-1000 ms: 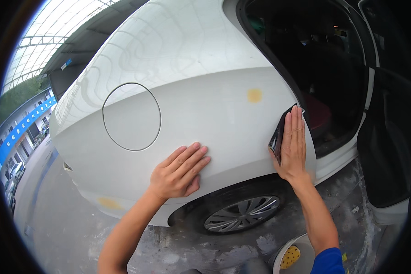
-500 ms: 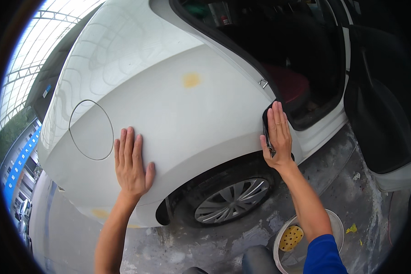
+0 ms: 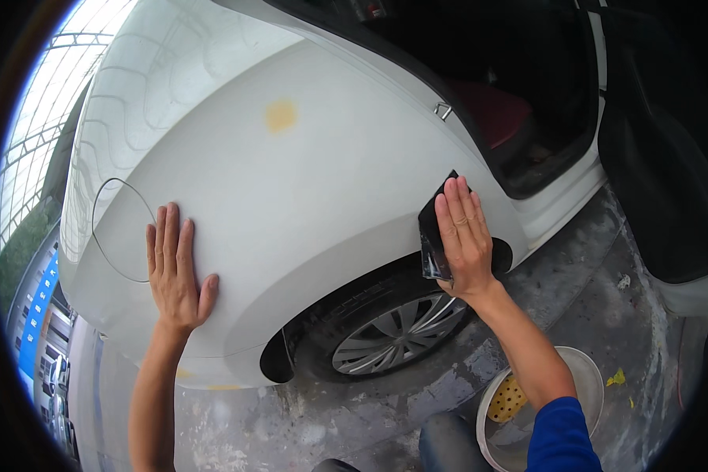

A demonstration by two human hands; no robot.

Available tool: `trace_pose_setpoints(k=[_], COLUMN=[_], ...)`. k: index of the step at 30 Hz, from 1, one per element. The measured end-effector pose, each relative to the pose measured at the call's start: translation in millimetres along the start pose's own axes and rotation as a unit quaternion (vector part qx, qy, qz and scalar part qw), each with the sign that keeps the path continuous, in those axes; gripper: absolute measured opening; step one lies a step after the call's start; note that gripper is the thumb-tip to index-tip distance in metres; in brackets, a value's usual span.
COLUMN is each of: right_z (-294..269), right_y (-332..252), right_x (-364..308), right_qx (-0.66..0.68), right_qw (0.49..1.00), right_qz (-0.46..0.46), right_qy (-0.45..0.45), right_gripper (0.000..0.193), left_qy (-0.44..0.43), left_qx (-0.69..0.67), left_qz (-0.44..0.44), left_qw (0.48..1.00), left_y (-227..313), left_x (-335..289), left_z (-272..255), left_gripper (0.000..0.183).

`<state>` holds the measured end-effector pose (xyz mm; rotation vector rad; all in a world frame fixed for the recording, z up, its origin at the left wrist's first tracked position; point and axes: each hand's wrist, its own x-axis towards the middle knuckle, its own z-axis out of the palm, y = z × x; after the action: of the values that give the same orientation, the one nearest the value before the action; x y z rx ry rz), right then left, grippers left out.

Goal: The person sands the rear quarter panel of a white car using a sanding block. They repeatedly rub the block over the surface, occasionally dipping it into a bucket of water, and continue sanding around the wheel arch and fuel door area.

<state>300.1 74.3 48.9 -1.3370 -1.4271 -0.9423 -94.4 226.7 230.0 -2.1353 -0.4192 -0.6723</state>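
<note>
My left hand [image 3: 173, 275] lies flat with its fingers stretched on the white rear side panel [image 3: 315, 189] of a car. Its fingertips rest by the right edge of the round fuel flap [image 3: 118, 236]. Above the right part of the wheel arch, my right hand [image 3: 466, 244] presses a sheet of black sandpaper [image 3: 431, 236] against the panel. The sheet sticks out left of my straight fingers, and its lower end looks creased and shiny. A yellowish patch [image 3: 281, 116] marks the panel between and above my hands.
Below the panel is the rear wheel [image 3: 401, 338]. A round bucket [image 3: 598, 377] with a yellow perforated pad [image 3: 507, 401] stands on the stained floor by my right elbow. The rear door [image 3: 661, 173] hangs open at the right.
The view has shifted over the car. My right hand has moved down and away from the door opening, showing more of the sandpaper. My left hand stays flat, now right at the fuel flap's edge.
</note>
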Motion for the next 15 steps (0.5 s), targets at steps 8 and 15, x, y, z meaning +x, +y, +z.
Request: trace_pose_setpoints(k=[8, 15], right_z=[39.7, 26.5], right_y=[-113.6, -1.0], right_x=[52.6, -22.9], right_qx=[0.060, 0.017], right_qw=[0.988, 0.997], right_qz=[-0.137, -0.002], right_qy=[-0.035, 0.076], right_gripper=[0.054, 0.055], left_qy=[0.007, 0.019], left_qx=[-0.019, 0.000], left_qz=[0.010, 0.010], left_qw=[1.000, 1.000], left_y=[4.9, -0.5], left_x=[1.7, 2.1], left_z=[17.4, 2.3], left_gripper=[0.074, 0.072])
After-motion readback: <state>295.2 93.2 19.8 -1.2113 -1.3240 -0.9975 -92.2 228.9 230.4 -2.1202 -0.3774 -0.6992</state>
